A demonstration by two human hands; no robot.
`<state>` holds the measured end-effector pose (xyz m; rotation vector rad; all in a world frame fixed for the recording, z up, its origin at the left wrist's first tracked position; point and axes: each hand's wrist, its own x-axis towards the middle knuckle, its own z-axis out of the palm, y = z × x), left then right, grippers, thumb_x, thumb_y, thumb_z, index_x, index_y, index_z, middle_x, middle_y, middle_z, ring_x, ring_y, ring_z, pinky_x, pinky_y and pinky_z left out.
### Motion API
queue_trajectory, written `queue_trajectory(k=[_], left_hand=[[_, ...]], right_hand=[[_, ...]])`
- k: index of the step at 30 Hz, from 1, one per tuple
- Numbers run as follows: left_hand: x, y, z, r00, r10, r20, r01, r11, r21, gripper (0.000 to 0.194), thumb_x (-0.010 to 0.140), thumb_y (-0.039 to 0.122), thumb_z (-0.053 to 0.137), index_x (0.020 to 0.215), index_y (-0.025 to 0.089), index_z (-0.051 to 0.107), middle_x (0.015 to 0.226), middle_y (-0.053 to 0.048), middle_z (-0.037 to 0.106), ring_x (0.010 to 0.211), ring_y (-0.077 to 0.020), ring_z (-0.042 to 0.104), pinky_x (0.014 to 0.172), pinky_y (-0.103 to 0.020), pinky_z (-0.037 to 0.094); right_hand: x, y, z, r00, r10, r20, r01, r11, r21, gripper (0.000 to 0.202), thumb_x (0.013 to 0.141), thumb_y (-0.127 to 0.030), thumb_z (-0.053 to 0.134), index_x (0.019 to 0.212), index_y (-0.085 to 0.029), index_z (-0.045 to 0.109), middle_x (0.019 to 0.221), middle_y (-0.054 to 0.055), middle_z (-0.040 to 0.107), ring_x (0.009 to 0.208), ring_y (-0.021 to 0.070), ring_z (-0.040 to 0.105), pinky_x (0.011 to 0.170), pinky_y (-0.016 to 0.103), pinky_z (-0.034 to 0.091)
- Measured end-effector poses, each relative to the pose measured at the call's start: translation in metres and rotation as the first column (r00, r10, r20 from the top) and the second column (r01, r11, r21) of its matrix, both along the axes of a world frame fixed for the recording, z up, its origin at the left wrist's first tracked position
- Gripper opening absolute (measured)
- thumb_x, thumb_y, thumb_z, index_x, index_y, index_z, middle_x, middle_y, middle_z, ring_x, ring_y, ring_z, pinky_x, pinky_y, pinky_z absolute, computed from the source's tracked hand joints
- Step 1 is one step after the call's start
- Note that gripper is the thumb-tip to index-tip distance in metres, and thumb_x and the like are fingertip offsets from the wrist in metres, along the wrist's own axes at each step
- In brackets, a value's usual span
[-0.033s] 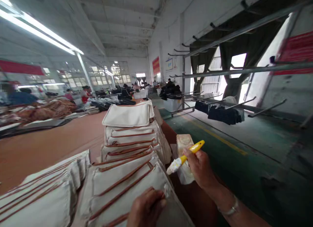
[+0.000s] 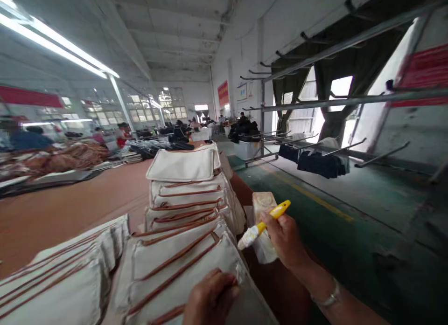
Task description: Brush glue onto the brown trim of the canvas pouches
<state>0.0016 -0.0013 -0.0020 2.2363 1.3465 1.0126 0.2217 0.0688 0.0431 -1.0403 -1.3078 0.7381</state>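
Observation:
My right hand [image 2: 287, 240] grips a brush with a yellow handle [image 2: 278, 209]. Its bristle end [image 2: 248, 237] is coated in white paste and points left, close to the edge of the cream pieces. Behind the brush, a whitish block-shaped container [image 2: 263, 203] stands at the table edge, partly covered by my hand. My left hand [image 2: 212, 294] lies over the nearest cream fabric pieces with brown edging [image 2: 168, 264], its fingers curled closed by their right side. Whatever those fingers pinch is hidden. More cream pieces [image 2: 182, 165] are stacked overlapping farther along.
Another row of cream pieces [image 2: 70, 287] lies to the left on the brown table [image 2: 87, 194]. Brown material [image 2: 70, 157] is heaped beyond, near a person in blue [image 2: 31, 139]. A metal rack [image 2: 315, 104] with prongs stands at right over the green floor.
My right hand and the brush have shifted very slightly left. My left hand and the stacked pieces look unchanged.

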Motion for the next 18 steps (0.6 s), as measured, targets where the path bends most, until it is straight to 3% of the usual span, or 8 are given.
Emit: queue_trajectory(k=[3,7,10,13,16,18], left_hand=[[0.003,-0.003,-0.006,0.999,0.036,0.003,-0.036,0.997,0.069,0.016,0.086,0.028,0.057,0.073,0.021,0.063,0.071,-0.001,0.065,0.063,-0.0114,0.06,0.057,-0.017,0.043],[0.003,-0.005,-0.01,0.995,0.104,0.01,-0.105,0.99,0.09,0.011,0.08,0.021,0.061,0.069,0.022,0.059,0.066,0.003,0.063,0.057,-0.0104,0.057,0.056,-0.017,0.042],[0.003,-0.007,-0.006,0.992,0.121,-0.023,-0.12,0.992,0.048,0.012,0.076,0.018,0.063,0.066,0.021,0.057,0.063,0.004,0.062,0.055,-0.0094,0.054,0.054,-0.017,0.04],[0.006,-0.015,0.002,0.992,0.118,-0.044,-0.119,0.993,-0.005,0.011,0.071,0.014,0.067,0.067,0.02,0.059,0.064,0.003,0.063,0.056,-0.0091,0.054,0.054,-0.017,0.038],[0.004,-0.027,0.01,0.989,0.143,-0.025,-0.144,0.989,-0.035,0.01,0.068,0.014,0.072,0.07,0.019,0.063,0.065,0.002,0.065,0.058,-0.0096,0.057,0.054,-0.018,0.038],[-0.009,-0.037,0.02,0.978,0.209,-0.013,-0.21,0.978,-0.013,0.01,0.067,0.014,0.073,0.069,0.019,0.065,0.066,0.001,0.066,0.059,-0.0101,0.059,0.054,-0.018,0.037]], right_hand=[[-0.01,0.001,-0.003,0.982,0.184,-0.04,-0.187,0.979,-0.087,0.036,0.088,-0.051,0.061,0.075,-0.017,0.057,0.056,-0.003,0.042,0.05,0.0132,0.036,0.045,0.026,0.028],[-0.006,-0.003,0.004,0.919,0.34,-0.199,-0.381,0.896,-0.228,0.036,0.084,-0.052,0.061,0.072,-0.019,0.054,0.047,-0.008,0.031,0.04,0.0094,0.023,0.038,0.024,0.016],[-0.002,-0.003,0.011,0.92,0.284,-0.27,-0.346,0.912,-0.22,0.039,0.081,-0.055,0.064,0.07,-0.02,0.05,0.048,-0.009,0.029,0.04,0.008,0.019,0.038,0.023,0.014],[-0.009,-0.01,0.009,0.949,0.207,-0.237,-0.258,0.943,-0.212,0.044,0.078,-0.059,0.069,0.069,-0.02,0.051,0.05,-0.007,0.032,0.042,0.0086,0.024,0.039,0.023,0.017],[-0.017,-0.022,-0.003,0.928,0.28,-0.247,-0.347,0.89,-0.295,0.045,0.075,-0.058,0.075,0.067,-0.018,0.055,0.052,-0.005,0.037,0.045,0.0095,0.031,0.04,0.022,0.023],[-0.012,-0.025,-0.013,0.897,0.208,-0.391,-0.353,0.869,-0.347,0.045,0.072,-0.057,0.078,0.064,-0.02,0.055,0.049,-0.006,0.032,0.041,0.0081,0.026,0.037,0.021,0.02]])
